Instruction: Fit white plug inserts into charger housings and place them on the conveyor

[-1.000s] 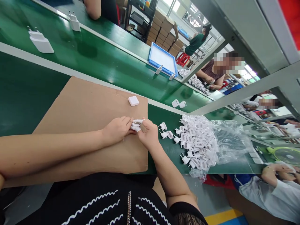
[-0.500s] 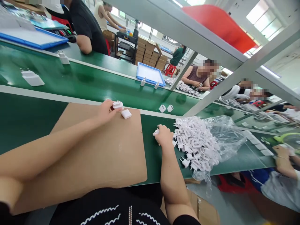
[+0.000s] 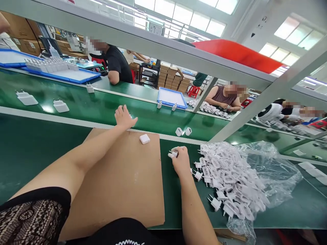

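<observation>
My left hand (image 3: 124, 117) reaches over the green belt past the cardboard's far edge, its fingers spread; a sliver of something white shows beside the thumb, mostly hidden. On the cardboard sheet (image 3: 127, 180) lies a white charger housing (image 3: 144, 139). My right hand (image 3: 182, 160) is closed on a white two-pin plug piece (image 3: 173, 154), low over the green table between the cardboard and a heap of similar white plug pieces (image 3: 227, 173). Two white housings (image 3: 178, 131) sit on the belt ahead of my right hand.
Finished-looking white chargers (image 3: 60, 105) rest on the belt at left. Blue-rimmed trays (image 3: 172, 97) stand beyond it. A clear plastic bag (image 3: 270, 173) lies under and beside the heap. A slanted metal post (image 3: 245, 98) rises at right. Several people sit across the line.
My left hand has moved forward from the cardboard over the belt, and its fingers have spread off the charger. My right hand still holds a plug piece. The view has tilted up.
</observation>
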The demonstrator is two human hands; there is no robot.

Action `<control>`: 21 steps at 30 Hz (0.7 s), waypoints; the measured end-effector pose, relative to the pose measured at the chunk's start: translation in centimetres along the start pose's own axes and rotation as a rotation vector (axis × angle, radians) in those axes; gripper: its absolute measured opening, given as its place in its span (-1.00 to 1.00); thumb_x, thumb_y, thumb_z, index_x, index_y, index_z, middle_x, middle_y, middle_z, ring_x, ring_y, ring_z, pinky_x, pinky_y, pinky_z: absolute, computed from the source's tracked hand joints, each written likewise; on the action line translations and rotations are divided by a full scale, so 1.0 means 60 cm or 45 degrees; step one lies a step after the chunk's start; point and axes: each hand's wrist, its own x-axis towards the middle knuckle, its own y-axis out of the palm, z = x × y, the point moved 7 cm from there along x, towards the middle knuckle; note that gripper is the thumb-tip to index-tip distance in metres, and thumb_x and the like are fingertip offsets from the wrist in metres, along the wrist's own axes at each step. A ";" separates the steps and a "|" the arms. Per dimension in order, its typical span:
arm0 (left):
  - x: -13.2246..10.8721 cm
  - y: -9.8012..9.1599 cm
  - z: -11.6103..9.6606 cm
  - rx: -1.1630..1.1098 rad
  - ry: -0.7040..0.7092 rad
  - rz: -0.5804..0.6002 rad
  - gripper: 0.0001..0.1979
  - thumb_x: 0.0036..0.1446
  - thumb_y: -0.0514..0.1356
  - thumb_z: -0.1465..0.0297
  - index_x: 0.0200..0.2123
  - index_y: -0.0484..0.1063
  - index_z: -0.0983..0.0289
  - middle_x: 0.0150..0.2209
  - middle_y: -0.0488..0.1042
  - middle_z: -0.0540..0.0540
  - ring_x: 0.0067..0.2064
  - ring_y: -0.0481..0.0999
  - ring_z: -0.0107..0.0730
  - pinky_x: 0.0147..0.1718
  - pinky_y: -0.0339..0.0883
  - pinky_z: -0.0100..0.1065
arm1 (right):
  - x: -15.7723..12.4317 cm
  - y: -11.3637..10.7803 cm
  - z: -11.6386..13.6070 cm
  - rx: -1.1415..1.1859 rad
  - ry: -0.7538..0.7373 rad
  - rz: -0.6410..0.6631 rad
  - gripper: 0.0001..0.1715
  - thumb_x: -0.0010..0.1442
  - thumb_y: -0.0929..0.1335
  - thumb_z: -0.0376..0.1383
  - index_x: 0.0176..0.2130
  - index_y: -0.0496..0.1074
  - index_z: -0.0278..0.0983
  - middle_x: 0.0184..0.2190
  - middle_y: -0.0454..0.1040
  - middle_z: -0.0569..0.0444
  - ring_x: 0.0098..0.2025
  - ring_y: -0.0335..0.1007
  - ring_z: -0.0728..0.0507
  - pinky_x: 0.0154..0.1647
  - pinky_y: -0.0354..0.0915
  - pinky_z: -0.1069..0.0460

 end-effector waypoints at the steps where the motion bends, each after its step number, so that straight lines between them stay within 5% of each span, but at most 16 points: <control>1: 0.000 0.008 -0.029 0.000 0.054 0.000 -0.17 0.14 0.29 0.09 0.30 0.08 0.42 0.34 0.01 0.46 0.34 -0.04 0.33 0.26 -0.08 0.09 | -0.001 0.003 0.004 0.030 -0.016 -0.001 -0.85 0.11 0.34 -0.42 -0.25 0.44 -0.24 -0.15 0.33 -0.03 -0.15 0.41 -0.21 -0.04 0.36 -0.10; 7: -0.012 0.165 -0.217 -0.029 0.325 0.586 -0.36 0.08 0.33 0.15 0.18 0.40 0.32 0.21 0.36 0.30 0.26 0.27 0.10 0.25 0.16 -0.12 | -0.007 0.016 0.006 0.093 0.019 0.039 -0.83 0.18 0.34 -0.37 -0.16 0.39 -0.25 -0.17 0.43 -0.03 -0.14 0.41 -0.21 -0.08 0.33 -0.08; 13: -0.033 0.291 -0.320 0.035 0.281 0.913 0.03 -0.36 0.55 0.03 0.18 0.40 0.38 0.20 0.40 0.45 0.23 0.38 0.29 0.11 0.35 -0.12 | 0.002 0.006 0.009 -0.172 0.007 0.084 -0.73 0.12 0.34 -0.48 -0.23 0.57 -0.23 -0.19 0.50 -0.02 -0.04 0.37 -0.22 -0.06 0.27 -0.04; 17: -0.054 0.319 -0.353 0.013 0.289 0.929 -0.14 -0.23 0.51 0.03 0.11 0.44 0.32 0.14 0.48 0.36 0.14 0.49 0.13 0.05 0.38 -0.19 | 0.006 0.001 0.013 -0.167 -0.030 0.086 -0.73 0.09 0.38 -0.47 -0.27 0.62 -0.16 -0.25 0.57 0.06 -0.11 0.39 -0.20 -0.12 0.27 -0.01; 21: -0.072 0.284 -0.368 -0.084 0.370 0.866 -0.38 0.00 0.39 0.29 0.15 0.43 0.32 0.13 0.50 0.28 0.14 0.49 0.01 0.06 0.37 -0.24 | 0.014 -0.011 -0.015 0.224 0.190 -0.046 -0.82 0.10 0.50 -0.17 -0.24 0.62 -0.14 -0.31 0.60 0.15 -0.29 0.47 -0.11 -0.19 0.34 0.01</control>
